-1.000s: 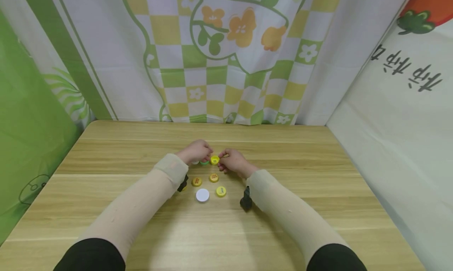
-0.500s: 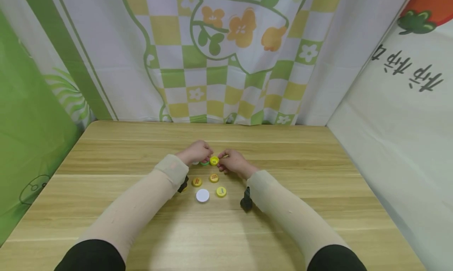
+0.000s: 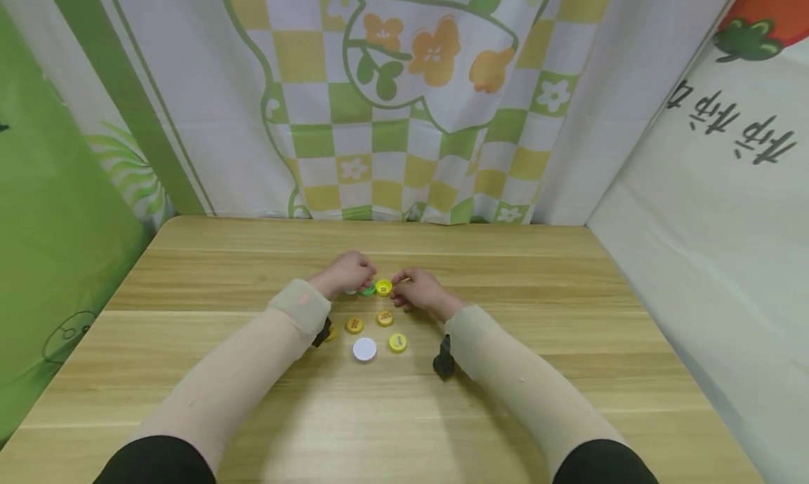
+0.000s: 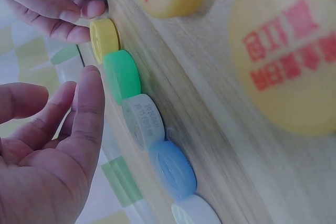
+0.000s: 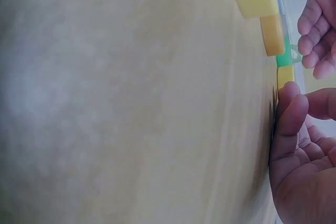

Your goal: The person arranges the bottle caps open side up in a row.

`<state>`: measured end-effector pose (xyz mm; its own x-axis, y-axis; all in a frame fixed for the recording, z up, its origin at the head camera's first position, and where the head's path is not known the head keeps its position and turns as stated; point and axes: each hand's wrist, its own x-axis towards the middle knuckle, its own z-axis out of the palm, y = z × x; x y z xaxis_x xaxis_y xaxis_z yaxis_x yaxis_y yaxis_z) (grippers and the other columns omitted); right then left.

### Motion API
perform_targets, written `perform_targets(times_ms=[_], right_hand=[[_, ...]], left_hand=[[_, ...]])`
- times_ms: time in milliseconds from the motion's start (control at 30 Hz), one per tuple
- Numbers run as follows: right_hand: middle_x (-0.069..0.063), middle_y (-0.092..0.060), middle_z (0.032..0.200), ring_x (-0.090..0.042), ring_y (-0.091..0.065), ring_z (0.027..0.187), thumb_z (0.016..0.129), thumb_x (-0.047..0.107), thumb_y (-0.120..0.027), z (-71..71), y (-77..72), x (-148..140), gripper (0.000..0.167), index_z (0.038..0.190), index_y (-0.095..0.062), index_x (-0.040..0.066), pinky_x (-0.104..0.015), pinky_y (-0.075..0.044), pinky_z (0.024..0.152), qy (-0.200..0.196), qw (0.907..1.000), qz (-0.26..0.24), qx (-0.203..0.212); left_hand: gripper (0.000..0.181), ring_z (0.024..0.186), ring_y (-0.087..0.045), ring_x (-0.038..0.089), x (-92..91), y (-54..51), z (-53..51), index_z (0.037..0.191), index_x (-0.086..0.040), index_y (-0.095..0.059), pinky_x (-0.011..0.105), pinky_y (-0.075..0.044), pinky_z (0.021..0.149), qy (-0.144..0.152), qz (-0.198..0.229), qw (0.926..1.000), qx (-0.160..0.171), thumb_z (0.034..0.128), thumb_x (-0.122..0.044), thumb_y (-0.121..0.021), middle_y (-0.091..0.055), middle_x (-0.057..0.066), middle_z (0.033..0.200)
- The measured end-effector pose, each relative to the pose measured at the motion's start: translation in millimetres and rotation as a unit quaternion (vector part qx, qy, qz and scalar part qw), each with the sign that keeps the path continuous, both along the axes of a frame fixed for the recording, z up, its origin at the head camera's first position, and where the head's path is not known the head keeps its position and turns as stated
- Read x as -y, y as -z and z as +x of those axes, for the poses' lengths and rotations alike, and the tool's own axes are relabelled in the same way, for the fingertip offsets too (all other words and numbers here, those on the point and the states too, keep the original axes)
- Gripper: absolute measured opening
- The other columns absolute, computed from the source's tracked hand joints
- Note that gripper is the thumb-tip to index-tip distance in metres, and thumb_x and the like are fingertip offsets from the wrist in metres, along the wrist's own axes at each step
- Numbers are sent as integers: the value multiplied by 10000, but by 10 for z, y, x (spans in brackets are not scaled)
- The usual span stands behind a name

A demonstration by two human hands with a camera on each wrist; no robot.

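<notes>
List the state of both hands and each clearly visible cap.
Left hand, relaxed, holding nothing
Row's yellow cap, upturned
Right hand, fingertips at that cap
Green cap, lying flat
Date-stamped white cap, upturned
Blue cap, upturned
Red-lettered caps, printed side up
Large white cap, lying flat
Front yellow cap, printed side up

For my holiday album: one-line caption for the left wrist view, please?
Left hand beside a row of colourful bottle caps, right hand by the yellow cap at the end.
</notes>
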<state>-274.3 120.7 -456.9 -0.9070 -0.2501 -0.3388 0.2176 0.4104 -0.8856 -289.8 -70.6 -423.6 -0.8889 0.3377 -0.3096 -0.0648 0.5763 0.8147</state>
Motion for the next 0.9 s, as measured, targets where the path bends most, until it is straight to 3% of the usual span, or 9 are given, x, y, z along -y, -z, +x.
perform_targets(times_ms=[333, 567, 900], right_hand=[[-137, -706, 973, -148, -626, 760, 1032, 75, -546, 45, -79, -25, 238, 1236, -594, -37, -238, -536, 633, -172, 9997, -32, -145], [-181, -700, 1038, -150, -629, 795, 1027, 64, -558, 134, -202, 47, 268, 1258, -594, -69, -260, -556, 695, -487, 9984, -296, -24], [-162, -692, 1052, -164, -646, 836, 1055, 87, -529, 212, -234, 185, 252, 1238, -595, -73, -293, -567, 726, -1238, 9919, -295, -48]], left_hand=[[364, 1048, -651, 279, 163, -12, 91, 1341, 134, -561, 358, -569, 912, 5, 373, 9992, 110, 1086, -74, -407, -626, 244, 1236], [339, 1023, -655, 276, 270, 3, 166, 1315, 141, -578, 360, -575, 908, -52, 417, 9987, 277, 1062, -44, -451, -643, 240, 1191], [312, 1058, -661, 319, 364, 5, 334, 1277, 160, -574, 395, -576, 920, 169, 560, 9982, 161, 1065, -33, -451, -656, 252, 1169]])
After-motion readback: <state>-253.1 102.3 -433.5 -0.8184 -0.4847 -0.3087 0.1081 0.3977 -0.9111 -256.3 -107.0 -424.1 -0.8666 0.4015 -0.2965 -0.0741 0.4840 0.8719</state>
